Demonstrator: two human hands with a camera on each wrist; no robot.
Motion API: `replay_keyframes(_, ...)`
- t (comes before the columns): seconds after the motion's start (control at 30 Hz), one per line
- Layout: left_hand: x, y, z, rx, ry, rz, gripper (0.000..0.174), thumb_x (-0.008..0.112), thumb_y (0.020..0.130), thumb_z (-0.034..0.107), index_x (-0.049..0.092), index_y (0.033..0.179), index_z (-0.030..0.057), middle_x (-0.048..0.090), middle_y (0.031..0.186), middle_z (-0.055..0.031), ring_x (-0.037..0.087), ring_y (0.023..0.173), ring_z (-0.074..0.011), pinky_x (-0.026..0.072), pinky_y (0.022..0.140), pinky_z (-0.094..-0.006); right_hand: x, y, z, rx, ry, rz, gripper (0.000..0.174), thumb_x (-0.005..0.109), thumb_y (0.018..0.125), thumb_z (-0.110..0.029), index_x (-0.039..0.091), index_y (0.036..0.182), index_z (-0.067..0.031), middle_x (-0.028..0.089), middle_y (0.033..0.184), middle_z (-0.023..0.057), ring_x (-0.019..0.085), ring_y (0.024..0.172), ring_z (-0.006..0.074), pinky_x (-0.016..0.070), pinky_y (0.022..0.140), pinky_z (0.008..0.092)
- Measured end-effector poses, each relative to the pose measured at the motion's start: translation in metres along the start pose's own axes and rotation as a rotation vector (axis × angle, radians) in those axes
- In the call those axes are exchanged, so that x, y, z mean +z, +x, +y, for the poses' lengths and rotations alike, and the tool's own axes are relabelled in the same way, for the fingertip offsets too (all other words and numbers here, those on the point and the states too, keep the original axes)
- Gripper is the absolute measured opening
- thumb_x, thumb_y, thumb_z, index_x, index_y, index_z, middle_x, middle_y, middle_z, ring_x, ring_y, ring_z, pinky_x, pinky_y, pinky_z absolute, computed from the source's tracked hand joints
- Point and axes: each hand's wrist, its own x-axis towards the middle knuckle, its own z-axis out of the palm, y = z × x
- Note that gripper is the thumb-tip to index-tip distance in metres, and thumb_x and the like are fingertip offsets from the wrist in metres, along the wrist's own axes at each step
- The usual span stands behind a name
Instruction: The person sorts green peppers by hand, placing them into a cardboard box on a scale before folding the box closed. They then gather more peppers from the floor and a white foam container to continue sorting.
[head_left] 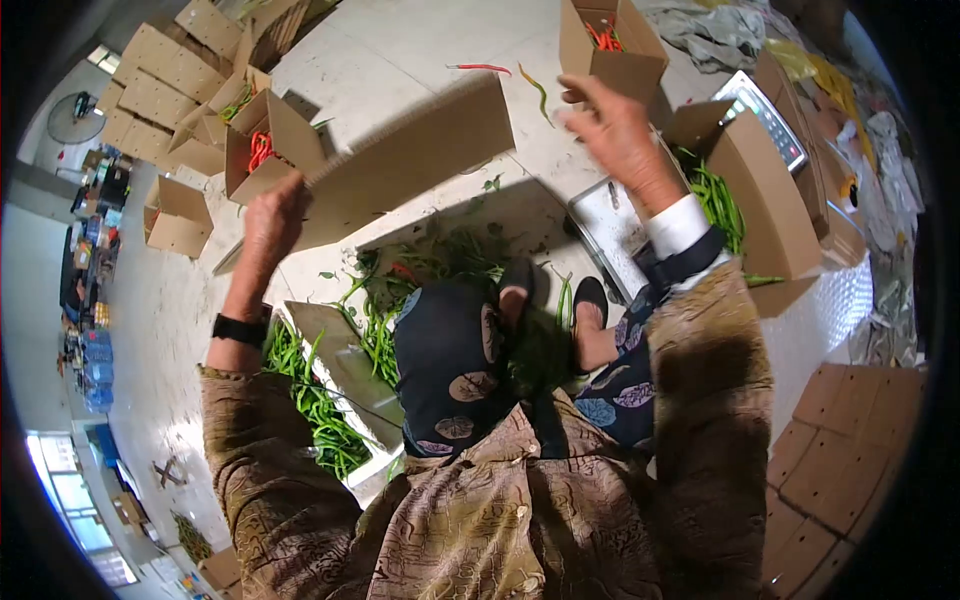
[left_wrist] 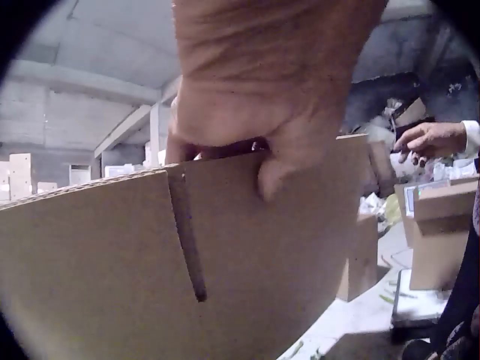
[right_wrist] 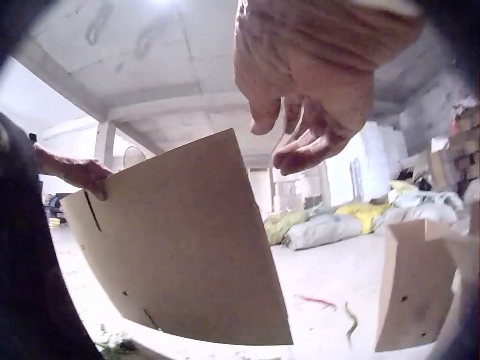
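Note:
My left hand [head_left: 274, 216] grips the top edge of a flattened cardboard box [head_left: 420, 160], held up on edge over the floor. In the left wrist view the thumb lies on the near face of the cardboard [left_wrist: 255, 255], beside a cut slot, and the other fingers go behind the edge. My right hand [head_left: 612, 135] is raised at the right, apart from the cardboard, its fingers loosely bent. The right wrist view shows this hand [right_wrist: 307, 82] above and beyond the cardboard's free corner, with no pepper or box in its grasp.
Cardboard boxes with red chillies stand at the left [head_left: 262, 150] and far right [head_left: 604, 40]. Green peppers fill a box [head_left: 785, 215] beside a lit scale display [head_left: 770, 118]. A white bin [head_left: 372, 425] of green peppers sits near my left leg. Loose peppers [head_left: 378, 335] lie on the floor.

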Motion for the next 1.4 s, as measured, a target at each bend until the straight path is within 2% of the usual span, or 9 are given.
replay_keyframes(0.2,-0.041,0.046,0.033,0.107,-0.245,0.025,0.02,0.062,0.084,0.013,0.049,0.094,0.0014,0.06,0.077,-0.0233,0.059,0.072,-0.0438,0.0456,0.062,-0.0463,-0.091,-0.029,-0.025,0.268,0.129,-0.023,0.028,0.06,0.092,-0.022,0.068,0.109,-0.0016,0.069,0.086,0.0047,0.064,0.072,0.0104,0.0534,0.066,0.0258)
replay_keyframes(0.37,0.085,0.089,-0.005,0.025,-0.647,0.103,0.024,0.064,0.087,0.02,0.054,0.09,-0.002,0.056,0.07,-0.0142,0.053,0.065,-0.0199,0.0447,0.061,-0.0369,-0.108,-0.084,-0.038,0.407,0.047,-0.102,0.025,0.058,0.092,-0.017,0.068,0.109,-0.0007,0.067,0.083,0.0046,0.062,0.071,0.01,0.0519,0.066,0.0253)
replay_keyframes(0.47,0.09,0.092,0.03,-0.305,-0.627,-0.207,0.028,0.06,0.095,0.017,0.056,0.114,-0.0036,0.065,0.102,-0.0112,0.061,0.09,-0.0167,0.0505,0.076,-0.0296,-0.116,-0.114,-0.048,0.456,0.064,-0.125,0.024,0.058,0.092,-0.015,0.067,0.108,0.0003,0.067,0.083,0.0042,0.061,0.071,0.0092,0.0512,0.066,0.0246)
replay_keyframes(0.63,0.232,0.085,0.039,-0.381,-1.118,-0.14,0.029,0.063,0.092,0.014,0.055,0.112,-0.0056,0.066,0.098,-0.0137,0.065,0.083,-0.0222,0.0547,0.073,-0.0348,-0.128,-0.137,-0.063,0.514,0.149,-0.12,0.024,0.058,0.092,-0.015,0.066,0.108,0.0014,0.067,0.085,0.0045,0.059,0.072,0.0081,0.0504,0.067,0.0236)
replay_keyframes(0.73,0.209,0.061,0.076,-0.602,-1.363,-0.291,0.03,0.064,0.089,0.01,0.055,0.114,-0.0045,0.067,0.102,-0.0173,0.068,0.087,-0.0282,0.0574,0.073,-0.0415,-0.129,-0.141,-0.069,0.52,0.199,-0.123,0.024,0.059,0.093,-0.017,0.066,0.107,0.001,0.066,0.085,0.0037,0.059,0.073,0.0077,0.05,0.067,0.0236)
replay_keyframes(0.83,0.198,0.045,0.061,-0.538,-1.452,-0.486,0.032,0.06,0.093,0.02,0.058,0.117,-0.0017,0.069,0.104,-0.0165,0.069,0.091,-0.0304,0.0591,0.078,-0.0422,-0.129,-0.146,-0.065,0.513,0.204,-0.102,0.023,0.06,0.093,-0.019,0.068,0.104,-0.0004,0.066,0.082,0.0031,0.06,0.071,0.0078,0.0501,0.064,0.0229)
replay_keyframes(0.97,0.163,0.03,0.055,-0.616,-1.406,-0.451,0.033,0.055,0.092,0.016,0.056,0.118,-0.005,0.066,0.111,-0.0226,0.068,0.095,-0.033,0.0586,0.082,-0.0433,-0.141,-0.151,-0.069,0.477,0.197,-0.159,0.033,0.057,0.096,-0.026,0.064,0.114,0.0007,0.067,0.092,0.0049,0.059,0.077,0.0084,0.0497,0.069,0.023)
replay_keyframes(1.0,0.157,0.025,0.05,-0.659,-1.463,-0.419,0.023,0.058,0.086,0.002,0.056,0.108,-0.0021,0.069,0.096,-0.0175,0.07,0.081,-0.0297,0.0614,0.069,-0.0397,-0.145,-0.154,-0.073,0.454,0.197,-0.152,0.032,0.057,0.096,-0.025,0.064,0.114,0.0007,0.067,0.092,0.0047,0.059,0.076,0.0084,0.0495,0.069,0.0227)
replay_keyframes(1.4,0.205,-0.05,0.07,-0.686,-1.603,-0.322,0.029,0.065,0.084,0.015,0.059,0.11,0.0032,0.068,0.101,-0.0106,0.066,0.096,-0.0227,0.0501,0.088,-0.0363,-0.174,-0.179,-0.097,0.546,0.23,-0.118,0.024,0.062,0.09,-0.021,0.068,0.104,-0.0029,0.063,0.077,0.0019,0.058,0.068,0.0096,0.0459,0.058,0.0235)
